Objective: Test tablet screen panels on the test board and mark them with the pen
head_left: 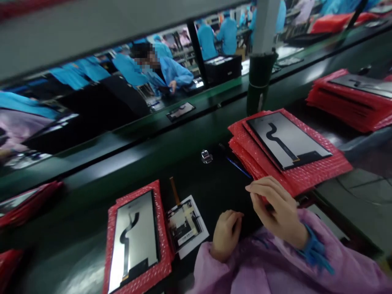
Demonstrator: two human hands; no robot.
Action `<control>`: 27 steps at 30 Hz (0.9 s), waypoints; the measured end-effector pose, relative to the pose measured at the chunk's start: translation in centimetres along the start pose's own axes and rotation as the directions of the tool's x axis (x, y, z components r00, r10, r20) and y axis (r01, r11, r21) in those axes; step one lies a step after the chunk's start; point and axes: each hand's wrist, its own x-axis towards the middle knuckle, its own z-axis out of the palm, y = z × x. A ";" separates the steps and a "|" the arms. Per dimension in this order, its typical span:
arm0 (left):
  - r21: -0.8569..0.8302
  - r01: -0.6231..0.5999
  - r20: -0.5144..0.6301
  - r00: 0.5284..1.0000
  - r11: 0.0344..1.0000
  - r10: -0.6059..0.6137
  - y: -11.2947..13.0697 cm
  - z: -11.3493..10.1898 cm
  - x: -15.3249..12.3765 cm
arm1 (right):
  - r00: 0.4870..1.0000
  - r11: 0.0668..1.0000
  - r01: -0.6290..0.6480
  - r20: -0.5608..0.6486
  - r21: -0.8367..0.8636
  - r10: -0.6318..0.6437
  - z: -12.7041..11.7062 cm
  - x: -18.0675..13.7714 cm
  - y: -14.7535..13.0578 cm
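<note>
While the right hand [277,208] arches open below the centre-right panel [294,136] and the left hand [226,233] curls, contents unclear, this looks like reaching, and lifting would call for edge contact.

1. The left hand [226,232] sits low and close to the torso, its fingers loosely curled inward and its palm hidden from view.
2. The left wrist bends up out of a pink-lilac left sleeve [210,267], the forearm mostly covered.
3. The right hand [277,210] is higher and farther right, apart from the left, fingers arched leftward with a gap beneath them.
4. A blue wrist band [315,247] circles the right wrist; the right forearm slants toward the lower right corner.
</note>
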 end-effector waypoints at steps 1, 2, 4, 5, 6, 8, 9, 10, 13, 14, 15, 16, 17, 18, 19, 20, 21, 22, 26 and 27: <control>0.001 0.002 -0.007 1.000 1.000 -0.002 -0.2 0.3 0.0 | 0.999 0.998 -0.002 0.034 0.059 0.000 -0.5 1.5 -1.1; -0.010 0.002 -0.010 1.000 1.000 -0.002 -0.5 0.6 -0.1 | 0.998 0.993 0.007 0.059 0.118 -0.014 -0.8 3.1 -2.3; -0.044 0.008 -0.020 1.000 0.999 -0.008 -0.9 1.2 -0.1 | 0.996 0.979 0.037 0.075 0.201 -0.053 -0.6 6.2 -4.6; -0.060 0.014 -0.025 1.000 0.998 -0.015 -1.1 1.4 0.0 | 0.995 0.975 0.061 0.068 0.213 -0.077 -0.2 7.7 -5.6; -0.073 0.020 -0.027 0.999 0.997 -0.022 -1.3 1.6 0.0 | 0.993 0.974 0.088 0.057 0.208 -0.102 0.5 9.2 -6.5; -0.091 0.036 -0.030 0.999 0.995 -0.039 -1.5 1.9 0.1 | 0.986 0.974 0.162 0.023 0.156 -0.167 2.4 12.6 -7.7; -0.099 0.046 -0.028 0.998 0.994 -0.049 -1.6 1.9 0.1 | 0.978 0.972 0.205 0.007 0.116 -0.207 3.6 14.5 -8.1; -0.108 0.057 -0.020 0.998 0.993 -0.059 -1.7 2.0 0.2 | 0.968 0.966 0.250 -0.019 0.071 -0.249 4.7 16.7 -8.4; -0.141 0.085 -0.006 0.996 0.986 -0.086 -1.9 2.2 0.2 | 0.957 0.955 0.284 -0.047 -0.081 -0.288 8.1 24.2 -8.7; -0.162 0.091 -0.008 0.996 0.983 -0.094 -2.0 2.2 0.2 | 0.961 0.953 0.266 -0.041 -0.143 -0.274 9.1 26.9 -8.7; -0.188 0.097 -0.010 0.995 0.977 -0.100 -2.1 2.3 0.2 | 0.968 0.949 0.242 -0.022 -0.201 -0.252 10.0 29.6 -8.6; -0.216 0.099 -0.011 0.995 0.971 -0.104 -2.2 2.4 0.3 | 0.973 0.941 0.228 0.015 -0.251 -0.232 10.9 32.1 -8.5; -0.242 0.098 -0.012 0.995 0.965 -0.104 -2.3 2.4 0.3 | 0.973 0.939 0.231 0.049 -0.254 -0.226 11.7 34.4 -8.2; -0.265 0.096 -0.016 0.994 0.960 -0.104 -2.4 2.3 0.3 | 0.973 0.941 0.229 0.080 -0.250 -0.216 12.4 36.5 -8.0; -0.285 0.099 -0.019 0.994 0.954 -0.109 -2.5 2.3 0.3 | 0.973 0.941 0.227 0.101 -0.249 -0.208 13.0 38.2 -7.7; -0.305 0.110 -0.020 0.992 0.946 -0.122 -2.5 2.2 0.4 | 0.973 0.943 0.223 0.116 -0.248 -0.200 13.6 39.6 -7.3; -0.329 0.129 -0.027 0.989 0.935 -0.146 -2.5 2.0 0.5 | 0.973 0.944 0.219 0.125 -0.247 -0.193 14.1 40.8 -7.0; -0.361 0.154 -0.039 0.983 0.920 -0.180 -2.4 1.9 0.6 | 0.973 0.944 0.217 0.129 -0.248 -0.190 14.6 41.7 -6.6; -0.576 0.243 -0.084 0.932 0.780 -0.352 -2.4 2.0 0.9 | 0.974 0.947 0.216 0.117 -0.238 -0.193 15.5 43.5 -5.6; -0.643 0.245 -0.089 0.917 0.725 -0.388 -2.4 2.0 1.0 | 0.974 0.949 0.219 0.106 -0.227 -0.199 15.6 43.7 -5.5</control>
